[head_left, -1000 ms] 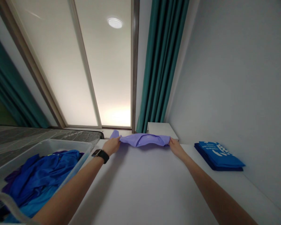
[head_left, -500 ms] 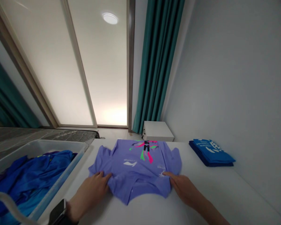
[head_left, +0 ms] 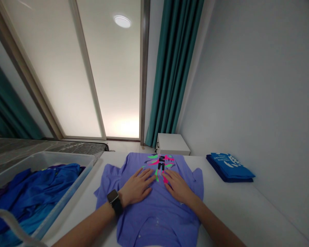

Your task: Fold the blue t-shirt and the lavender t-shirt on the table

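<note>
A purple T-shirt [head_left: 154, 209] lies spread on the white table [head_left: 221, 212], its neckline toward me and its sleeves out to both sides. A pink, green and black print [head_left: 161, 163] shows on its far part. My left hand [head_left: 138, 187], with a dark watch [head_left: 115, 201] on the wrist, rests flat on the shirt left of the print, fingers stretched out. On the print's near right edge, my right hand [head_left: 179, 187] lies flat too, fingers spread. Neither hand grips the cloth. Both forearms cover parts of the shirt's sides.
At the left stands a clear plastic bin [head_left: 67, 156] full of blue clothes [head_left: 46, 188]. A stack of folded blue shirts [head_left: 231, 168] lies on the table's right, near the wall. Beyond the table are a small white cabinet [head_left: 172, 144] and a teal curtain [head_left: 175, 68].
My hands have let go of the shirt's near part and moved forward and inward onto the print area. The shirt's near end, bunched before, now lies extended toward me.
</note>
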The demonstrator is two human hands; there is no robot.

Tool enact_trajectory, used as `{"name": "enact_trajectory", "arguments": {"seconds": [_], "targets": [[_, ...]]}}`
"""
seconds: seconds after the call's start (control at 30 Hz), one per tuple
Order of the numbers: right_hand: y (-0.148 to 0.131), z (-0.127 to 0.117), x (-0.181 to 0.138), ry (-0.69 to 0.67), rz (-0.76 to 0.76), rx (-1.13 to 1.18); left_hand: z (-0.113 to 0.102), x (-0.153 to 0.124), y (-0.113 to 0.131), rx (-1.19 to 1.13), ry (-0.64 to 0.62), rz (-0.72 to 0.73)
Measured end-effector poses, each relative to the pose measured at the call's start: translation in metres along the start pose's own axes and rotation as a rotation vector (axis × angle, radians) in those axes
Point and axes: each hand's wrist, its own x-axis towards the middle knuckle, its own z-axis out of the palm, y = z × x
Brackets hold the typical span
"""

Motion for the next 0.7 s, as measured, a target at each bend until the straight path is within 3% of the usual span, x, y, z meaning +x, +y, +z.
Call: {"name": "enact_trajectory", "arguments": {"seconds": [0.1,0.2,0.53,0.7], "targets": [[0.004,0.014,0.002,-0.043,0.017,-0.053,0.022,0.007,-0.014,-0.024,-0.023,-0.021],[0.003,0.016,-0.001,-0.066,0.007,-0.066,0.030,0.005,-0.015,-0.036,-0.015,-0.062],[-0.035,0.023,-0.049,-0.078,-0.042,-0.002,0.037,-0.044,0.046,-0.086,0.046,-0.114],[-0.035,0.016,-0.042,-0.070,-0.005,0.022,0.032,-0.039,0.037,-0.097,0.080,-0.170]]}}
